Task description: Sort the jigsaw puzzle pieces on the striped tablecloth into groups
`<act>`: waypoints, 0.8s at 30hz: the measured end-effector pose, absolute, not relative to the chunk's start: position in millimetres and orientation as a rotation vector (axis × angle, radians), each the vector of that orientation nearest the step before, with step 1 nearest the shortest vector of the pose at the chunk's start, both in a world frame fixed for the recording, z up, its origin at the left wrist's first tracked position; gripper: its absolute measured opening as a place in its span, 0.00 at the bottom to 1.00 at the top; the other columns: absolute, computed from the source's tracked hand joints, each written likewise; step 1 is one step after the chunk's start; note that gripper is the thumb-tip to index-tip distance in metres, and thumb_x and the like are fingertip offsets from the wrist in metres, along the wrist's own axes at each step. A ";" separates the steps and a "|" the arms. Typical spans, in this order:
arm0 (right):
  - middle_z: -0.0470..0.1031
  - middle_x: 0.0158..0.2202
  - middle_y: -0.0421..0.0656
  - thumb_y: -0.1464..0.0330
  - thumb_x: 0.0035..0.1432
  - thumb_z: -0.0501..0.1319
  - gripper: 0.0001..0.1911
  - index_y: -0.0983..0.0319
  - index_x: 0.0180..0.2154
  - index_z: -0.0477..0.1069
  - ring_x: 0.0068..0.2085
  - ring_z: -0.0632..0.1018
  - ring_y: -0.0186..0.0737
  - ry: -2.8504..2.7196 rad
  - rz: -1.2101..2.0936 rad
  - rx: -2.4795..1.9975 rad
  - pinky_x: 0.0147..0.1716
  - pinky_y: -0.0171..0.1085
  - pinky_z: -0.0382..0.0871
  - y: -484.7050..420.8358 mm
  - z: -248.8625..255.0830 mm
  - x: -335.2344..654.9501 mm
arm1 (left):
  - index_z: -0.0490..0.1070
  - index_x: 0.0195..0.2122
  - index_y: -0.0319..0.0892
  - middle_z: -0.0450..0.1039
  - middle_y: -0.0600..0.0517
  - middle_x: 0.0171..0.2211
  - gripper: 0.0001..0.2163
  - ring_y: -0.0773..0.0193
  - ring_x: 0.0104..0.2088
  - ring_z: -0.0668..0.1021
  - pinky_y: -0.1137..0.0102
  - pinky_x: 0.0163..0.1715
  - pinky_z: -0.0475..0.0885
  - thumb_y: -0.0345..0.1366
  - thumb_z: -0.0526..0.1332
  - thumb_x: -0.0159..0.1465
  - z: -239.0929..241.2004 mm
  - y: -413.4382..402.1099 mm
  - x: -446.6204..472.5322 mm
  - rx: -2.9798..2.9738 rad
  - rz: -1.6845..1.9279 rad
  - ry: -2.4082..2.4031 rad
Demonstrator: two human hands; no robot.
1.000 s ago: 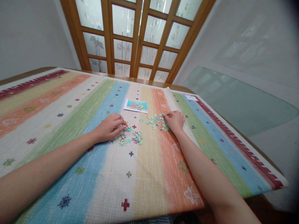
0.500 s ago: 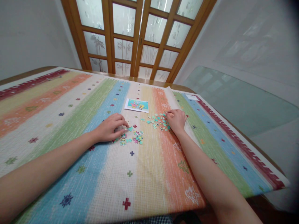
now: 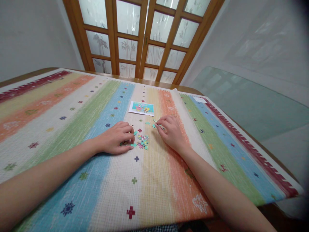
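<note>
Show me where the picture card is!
In the head view, the picture card lies slightly left of centre on the striped tablecloth, beyond the puzzle pieces, left hand and right hand.

One camera worn on the head gives the only view, looking from above the near edge of the table forward and steeply down over the striped tablecloth [image 3: 154,190], with the wooden doors [image 3: 142,42] across the top and a strip of checked clothing [image 3: 156,228] at the bottom edge. It is close enough that both forearms run in large from the lower corners, while the left hand [image 3: 118,137] and right hand [image 3: 170,132] sit smaller near the centre. The view is wide, taking in the left wall [image 3: 31,35] and right wall [image 3: 258,42].
</note>
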State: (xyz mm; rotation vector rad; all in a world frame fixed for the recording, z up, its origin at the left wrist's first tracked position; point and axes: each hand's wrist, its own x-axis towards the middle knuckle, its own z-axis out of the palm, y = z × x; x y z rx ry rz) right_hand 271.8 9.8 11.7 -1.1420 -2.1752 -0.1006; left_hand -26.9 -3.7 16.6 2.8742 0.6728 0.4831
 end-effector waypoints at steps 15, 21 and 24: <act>0.79 0.44 0.43 0.63 0.67 0.63 0.09 0.58 0.46 0.77 0.51 0.73 0.46 -2.525 0.104 -0.824 0.51 0.46 0.61 -25.1 8.9 230.8 | 0.74 0.39 0.41 0.73 0.47 0.39 0.13 0.57 0.41 0.72 0.61 0.45 0.64 0.40 0.54 0.74 10.3 -5.1 -21.3 2.948 0.708 0.762; 0.80 0.39 0.41 0.66 0.68 0.62 0.05 0.58 0.39 0.77 0.48 0.75 0.43 -2.416 0.210 -0.847 0.50 0.44 0.62 -25.9 7.9 225.1 | 0.73 0.40 0.42 0.73 0.48 0.39 0.12 0.58 0.40 0.72 0.62 0.44 0.64 0.39 0.53 0.75 11.3 -7.0 -18.5 2.904 0.777 0.756; 0.79 0.38 0.41 0.67 0.66 0.63 0.03 0.58 0.38 0.76 0.45 0.76 0.41 -2.309 0.284 -0.889 0.48 0.43 0.64 -27.0 7.4 223.9 | 0.73 0.40 0.42 0.73 0.48 0.39 0.12 0.58 0.40 0.72 0.62 0.44 0.64 0.39 0.52 0.75 10.9 -6.8 -18.0 2.885 0.781 0.752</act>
